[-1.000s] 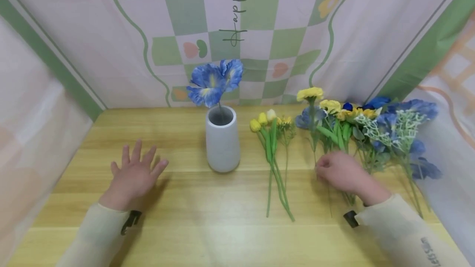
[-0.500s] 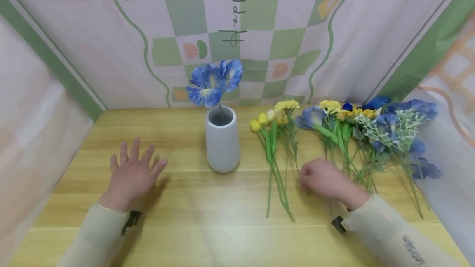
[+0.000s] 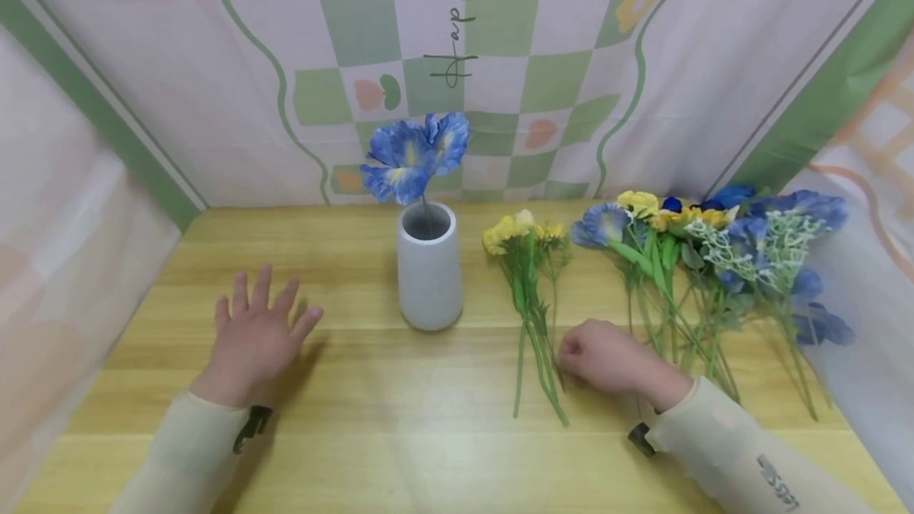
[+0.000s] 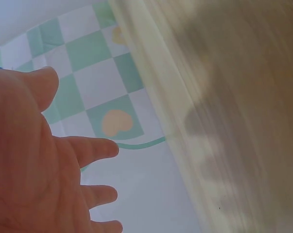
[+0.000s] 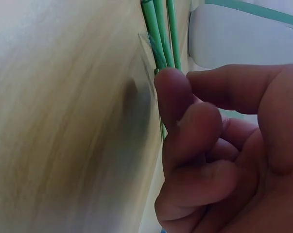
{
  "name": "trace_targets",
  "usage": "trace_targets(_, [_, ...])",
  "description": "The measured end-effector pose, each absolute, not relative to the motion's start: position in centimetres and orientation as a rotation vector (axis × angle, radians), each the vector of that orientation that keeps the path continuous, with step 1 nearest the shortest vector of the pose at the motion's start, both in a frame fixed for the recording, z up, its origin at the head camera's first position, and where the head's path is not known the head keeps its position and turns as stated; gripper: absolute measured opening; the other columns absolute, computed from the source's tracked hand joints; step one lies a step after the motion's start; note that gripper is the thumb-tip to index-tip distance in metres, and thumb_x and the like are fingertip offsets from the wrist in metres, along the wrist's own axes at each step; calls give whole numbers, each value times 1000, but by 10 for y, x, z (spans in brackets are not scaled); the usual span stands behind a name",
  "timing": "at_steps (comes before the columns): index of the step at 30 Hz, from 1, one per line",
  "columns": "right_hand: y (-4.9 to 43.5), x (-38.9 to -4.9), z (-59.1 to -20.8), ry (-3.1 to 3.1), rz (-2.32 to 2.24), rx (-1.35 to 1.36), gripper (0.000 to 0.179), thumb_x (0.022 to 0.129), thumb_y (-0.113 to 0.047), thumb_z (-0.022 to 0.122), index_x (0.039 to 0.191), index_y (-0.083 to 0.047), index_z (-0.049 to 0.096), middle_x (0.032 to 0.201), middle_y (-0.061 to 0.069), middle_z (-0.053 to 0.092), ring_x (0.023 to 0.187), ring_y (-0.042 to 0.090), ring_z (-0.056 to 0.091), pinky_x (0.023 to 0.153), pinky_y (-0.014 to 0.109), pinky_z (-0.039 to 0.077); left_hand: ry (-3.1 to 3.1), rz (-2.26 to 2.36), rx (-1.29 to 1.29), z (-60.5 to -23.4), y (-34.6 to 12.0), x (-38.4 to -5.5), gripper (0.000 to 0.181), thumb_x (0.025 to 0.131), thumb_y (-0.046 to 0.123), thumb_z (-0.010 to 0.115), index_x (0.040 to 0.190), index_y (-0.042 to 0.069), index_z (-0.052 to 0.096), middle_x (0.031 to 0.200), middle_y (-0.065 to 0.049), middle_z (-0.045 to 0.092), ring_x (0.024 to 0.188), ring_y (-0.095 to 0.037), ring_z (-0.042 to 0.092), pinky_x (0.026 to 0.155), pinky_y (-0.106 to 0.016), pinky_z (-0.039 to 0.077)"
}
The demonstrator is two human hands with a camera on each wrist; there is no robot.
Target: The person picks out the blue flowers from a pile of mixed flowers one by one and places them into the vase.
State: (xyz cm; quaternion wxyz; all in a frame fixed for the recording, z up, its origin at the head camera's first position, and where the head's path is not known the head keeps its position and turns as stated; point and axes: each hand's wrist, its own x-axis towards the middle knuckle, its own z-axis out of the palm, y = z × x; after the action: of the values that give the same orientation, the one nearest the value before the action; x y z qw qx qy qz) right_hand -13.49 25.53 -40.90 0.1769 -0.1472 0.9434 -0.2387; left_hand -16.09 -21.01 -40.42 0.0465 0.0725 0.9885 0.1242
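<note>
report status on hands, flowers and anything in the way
Right hand curled by yellow-flower stems, grip unclear. Left hand spread, empty, out of the way. Vase upright, holding blue flower.

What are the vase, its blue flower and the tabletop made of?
Vase: probably ceramic, matte, with a smooth pale grey wall. Blue flower: likely fabric, matte, its petals thin and ruffled. Tabletop: wood or wood-look laminate, slightly glossy, showing grain.

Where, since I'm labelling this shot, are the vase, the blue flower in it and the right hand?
Vase [image 3: 431, 284]: head view, on the front of its body.
Blue flower [image 3: 408, 155]: head view, on its petals.
Right hand [image 3: 607, 354]: head view, on the back of the hand.
</note>
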Motion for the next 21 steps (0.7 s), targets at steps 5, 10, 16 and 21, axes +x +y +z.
trace_targets(5, [263, -138, -409, 2701, -668, -404, 23, 96, -16, 60, 74, -16, 67, 63, -7, 56, 56, 13, 52, 56, 34, 47, 3011, 380, 225, -404, -210, -161, 88, 100, 68, 18, 155, 0, 29, 159, -32, -3, 139, -58, -14, 104, -76, -6])
trace_targets(10, [287, -147, -399, 2799, -583, -334, 17, 97, -20, 61, 97, -8, 73, 74, -4, 62, 65, 15, 57, 64, 41, 52, 3007, 381, 217, -405, -211, -161, 88, 100, 69, 18, 155, 1, 28, 159, -32, -4, 139, -58, -15, 105, -76, -5])
trace_targets(16, [331, -156, -380, 2932, -413, -222, 22, 98, -17, 54, 83, -6, 66, 70, 0, 59, 60, 18, 54, 58, 43, 48, 3000, 389, 210, -405, -212, -160, 88, 100, 68, 18, 155, 0, 28, 159, -32, -5, 139, -58, -15, 104, -76, -7])
trace_targets(21, [368, -154, -373, 2957, -314, -130, 38, 98, -17, 51, 62, -16, 41, 55, -1, 37, 48, 17, 37, 48, 33, 31, 2999, 394, 208, -405, -212, -160, 88, 100, 68, 18, 155, 0, 28, 159, -32, -4, 139, -58, -14, 105, -76, -7])
